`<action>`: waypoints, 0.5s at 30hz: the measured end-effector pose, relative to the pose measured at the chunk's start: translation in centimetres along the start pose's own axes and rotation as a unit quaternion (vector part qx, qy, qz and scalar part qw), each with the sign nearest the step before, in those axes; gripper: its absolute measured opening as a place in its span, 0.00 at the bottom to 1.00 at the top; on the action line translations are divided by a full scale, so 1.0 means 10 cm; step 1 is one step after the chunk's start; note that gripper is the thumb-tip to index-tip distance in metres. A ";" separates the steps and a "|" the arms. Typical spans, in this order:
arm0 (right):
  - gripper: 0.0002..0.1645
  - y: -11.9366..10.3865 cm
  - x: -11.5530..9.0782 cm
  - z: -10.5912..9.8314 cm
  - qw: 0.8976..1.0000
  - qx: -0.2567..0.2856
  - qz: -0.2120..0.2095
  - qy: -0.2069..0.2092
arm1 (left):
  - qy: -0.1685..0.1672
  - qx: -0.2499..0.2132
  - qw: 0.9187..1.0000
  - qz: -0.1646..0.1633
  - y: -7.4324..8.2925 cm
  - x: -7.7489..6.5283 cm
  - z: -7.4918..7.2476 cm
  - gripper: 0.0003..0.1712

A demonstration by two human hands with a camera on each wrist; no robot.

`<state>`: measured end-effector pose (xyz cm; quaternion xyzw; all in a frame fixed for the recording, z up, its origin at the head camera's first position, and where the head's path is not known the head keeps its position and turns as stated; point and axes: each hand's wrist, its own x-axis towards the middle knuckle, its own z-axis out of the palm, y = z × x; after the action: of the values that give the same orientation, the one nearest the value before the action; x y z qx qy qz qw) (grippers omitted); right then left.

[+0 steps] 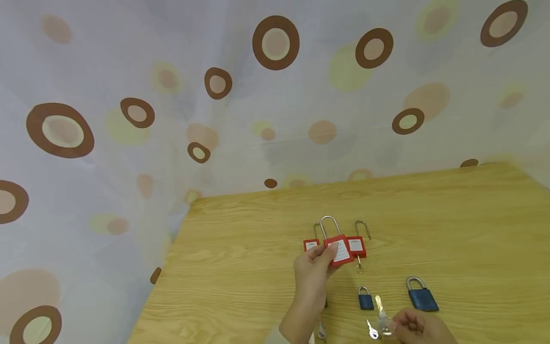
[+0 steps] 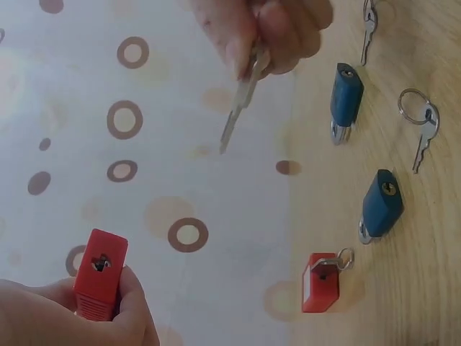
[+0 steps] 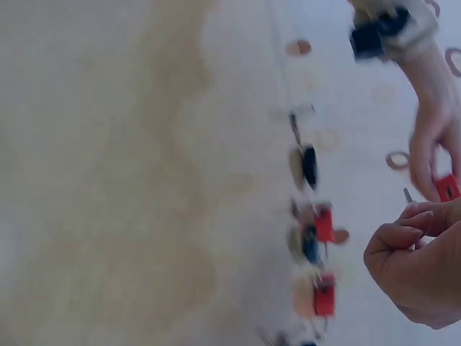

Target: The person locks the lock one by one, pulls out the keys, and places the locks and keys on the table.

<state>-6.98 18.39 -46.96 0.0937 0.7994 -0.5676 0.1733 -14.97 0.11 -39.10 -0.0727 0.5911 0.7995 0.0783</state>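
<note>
My left hand [image 1: 311, 277] grips a red padlock [image 1: 339, 251] by its body, thumb across the white label, its steel shackle pointing up. In the left wrist view its keyhole end [image 2: 101, 263] faces the camera. My right hand [image 1: 423, 327] pinches a silver key [image 2: 241, 104], whose blade sticks out from the fingers, apart from the padlock. Behind the held padlock, two more red padlocks lie on the table, one at left [image 1: 311, 244] and one at right [image 1: 356, 244], both with raised shackles. A key with a ring [image 1: 359, 263] sits in the right one.
On the wooden table [image 1: 232, 267] lie a small blue padlock [image 1: 365, 302] and a larger blue padlock [image 1: 423, 299]. Loose keys lie near the front, one beside my right hand [image 1: 373, 331] and another key [image 1: 321, 329] by my left forearm. A dotted curtain [image 1: 240, 119] hangs behind.
</note>
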 end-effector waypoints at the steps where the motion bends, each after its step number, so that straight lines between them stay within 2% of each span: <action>1: 0.18 -0.07 0.01 -0.08 0.999 -0.028 0.002 0.022 | -0.003 0.001 1.000 -0.007 0.00 0.00 -0.01 0.20; 5: 0.18 -0.24 0.13 -0.44 0.988 -0.125 -0.034 0.085 | -0.001 0.003 1.000 -0.031 -0.07 -0.03 -0.02 0.18; 7: 0.17 -0.22 0.23 -0.59 0.979 -0.157 -0.071 0.104 | 0.001 0.003 0.999 -0.038 -0.12 -0.04 -0.01 0.16; 9: 0.18 -0.18 0.34 -0.72 0.973 -0.179 -0.088 0.116 | -0.001 0.003 0.999 -0.040 -0.15 -0.05 0.00 0.15; 12: 0.22 -0.11 0.50 -0.85 0.969 -0.201 -0.080 0.123 | -0.003 0.003 0.999 -0.042 -0.19 -0.06 0.02 0.13; 15: 0.25 -0.06 0.63 -0.94 0.970 -0.209 -0.053 0.117 | -0.005 0.003 0.999 -0.046 -0.20 -0.07 0.03 0.12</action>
<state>-14.61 26.67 -46.07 0.0794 0.9186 -0.3817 0.0639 -13.86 0.92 -40.75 -0.0958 0.5887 0.7938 0.1185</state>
